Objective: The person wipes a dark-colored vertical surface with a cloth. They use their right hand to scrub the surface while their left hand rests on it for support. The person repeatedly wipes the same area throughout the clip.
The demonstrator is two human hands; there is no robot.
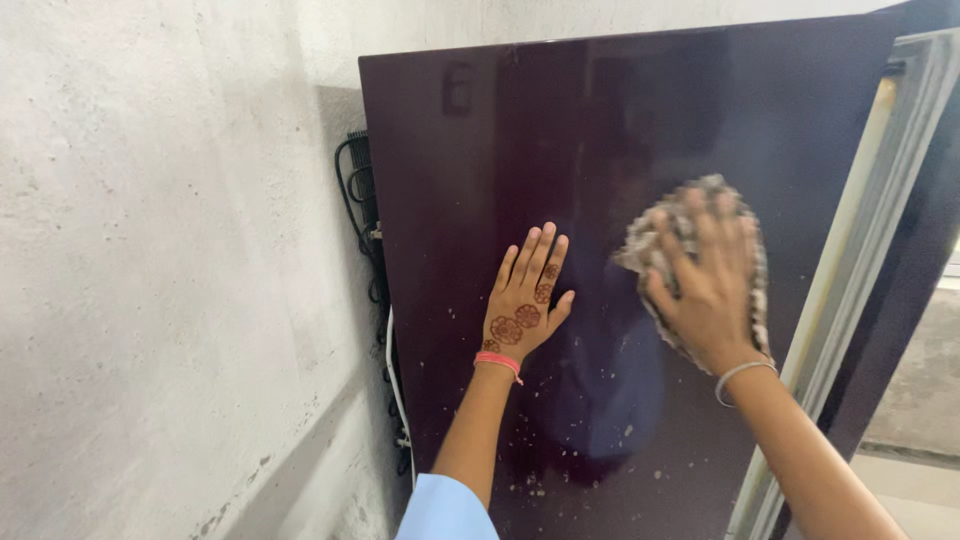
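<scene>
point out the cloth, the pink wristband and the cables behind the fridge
crumpled beige cloth [640,245], head view, left edge beside the fingers
thin pink wristband [497,361], head view, top of left wrist
black cables [372,250], head view, middle of bundle

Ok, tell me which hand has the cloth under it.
The right hand presses the pale cloth on the dark panel; the left hand lies flat and bare.

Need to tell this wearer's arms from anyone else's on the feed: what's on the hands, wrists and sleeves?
The left hand carries reddish-brown flower-shaped henna on its back and on one of the fingers. A coral-pink band circles that wrist, and a light blue sleeve shows lower on that arm. The right hand is motion-blurred; its wrist wears a thin silvery bangle, forearm bare.
</scene>
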